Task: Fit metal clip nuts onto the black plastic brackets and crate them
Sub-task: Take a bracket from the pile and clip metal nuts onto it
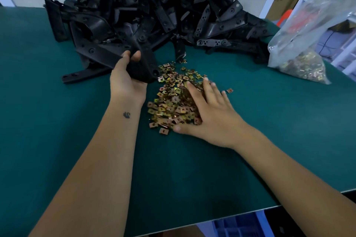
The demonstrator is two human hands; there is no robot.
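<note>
Left hand grips one black bracket, palm up, thumb and fingers curled round its lower end. Right hand lies flat, fingers straight and spread, pressing on the clip-nut heap; it holds nothing.

Landmark: clip-nut heap, mid-table.

Green table: carries everything; its near edge runs below the forearms.

Bracket pile: large jumble of black plastic brackets just beyond the heap, its front pieces almost reaching the heap's far edge. Held bracket is at the heap's far-left corner, lifted off the mat, still against the pile's front.

Clear plastic bag: right of and beyond the heap, well apart from it; more brass-coloured clip nuts in its bottom.

Heap itself: loose brass-coloured clip nuts, spread between the two hands.

Single stray clip nut: just right of the heap, beside the right fingertips.
</note>
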